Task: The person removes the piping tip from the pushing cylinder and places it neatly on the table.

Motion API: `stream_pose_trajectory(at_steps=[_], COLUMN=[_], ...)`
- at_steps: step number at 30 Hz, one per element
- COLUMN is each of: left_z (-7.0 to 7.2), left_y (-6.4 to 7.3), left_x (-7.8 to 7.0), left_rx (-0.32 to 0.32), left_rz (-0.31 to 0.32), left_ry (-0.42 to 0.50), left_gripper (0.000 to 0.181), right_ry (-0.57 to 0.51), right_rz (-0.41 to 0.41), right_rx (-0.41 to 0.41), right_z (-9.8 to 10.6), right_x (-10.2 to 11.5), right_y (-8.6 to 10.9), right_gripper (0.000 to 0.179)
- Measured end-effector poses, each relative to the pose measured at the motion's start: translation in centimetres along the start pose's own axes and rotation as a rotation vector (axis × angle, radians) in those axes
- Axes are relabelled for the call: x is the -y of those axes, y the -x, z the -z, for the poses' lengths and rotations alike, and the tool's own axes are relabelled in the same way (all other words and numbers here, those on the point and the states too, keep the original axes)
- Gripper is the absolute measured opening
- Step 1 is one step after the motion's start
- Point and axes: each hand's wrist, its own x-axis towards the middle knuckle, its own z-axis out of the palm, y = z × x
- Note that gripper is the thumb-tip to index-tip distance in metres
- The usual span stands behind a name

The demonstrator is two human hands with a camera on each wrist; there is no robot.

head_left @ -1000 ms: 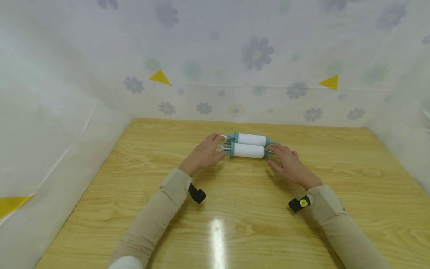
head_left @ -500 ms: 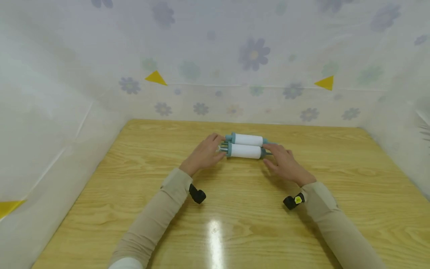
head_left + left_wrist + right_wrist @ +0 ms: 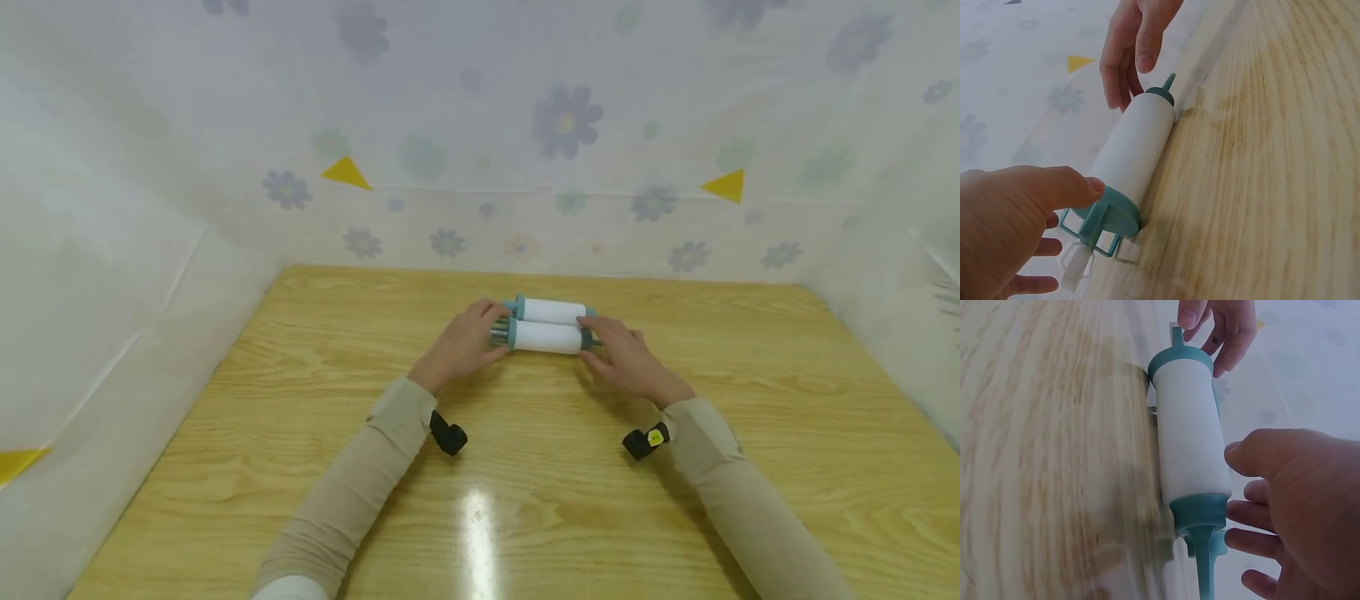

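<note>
Two syringes with white barrels and teal ends lie side by side on the table. In the head view the near syringe [image 3: 547, 337] sits in front of the far syringe [image 3: 553, 311], their nozzles to the right. My left hand [image 3: 461, 346] is around the plunger ends; in the left wrist view its thumb [image 3: 1088, 190] reaches the teal collar, and its fingers are spread behind the handle. At the nozzle end is my right hand [image 3: 630, 358], fingers extended; in the right wrist view its thumb [image 3: 1250, 453] is beside the white barrel. Contact there is hard to tell.
The syringes lie on a wood-grain table [image 3: 540, 467] near its back edge. Behind stands a whitish flowered sheet [image 3: 480, 125] with yellow triangles, and similar sheeting covers both sides. Each wrist carries a small black camera [image 3: 450, 437].
My right hand has moved left, closer over the nozzle ends. My left hand has shifted slightly right onto the plunger ends. The syringes lie almost where they were; the head view shifted a little.
</note>
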Motion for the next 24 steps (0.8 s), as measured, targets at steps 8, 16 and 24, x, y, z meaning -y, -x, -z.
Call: stream_pose_trajectory(at_steps=[8, 16, 24], left_z=[-0.7, -0.7, -1.1], left_y=[-0.3, -0.5, -0.5], left_x=[0.5, 0.5, 0.4], left_rx=[-0.002, -0.004, 0.049], left_rz=[-0.002, -0.009, 0.016], left_ry=[-0.009, -0.006, -0.017], left_gripper=[0.053, 0.053, 0.054], right_ry=[0.015, 0.028, 0.050], right_rz=[-0.027, -0.037, -0.010], right_rx=[0.015, 0.020, 0.008], right_z=[-0.5, -0.5, -0.7], right_x=[-0.5, -0.1, -0.3], right_y=[-0.8, -1.1, -0.9], right_gripper=[0.052, 0.053, 0.052])
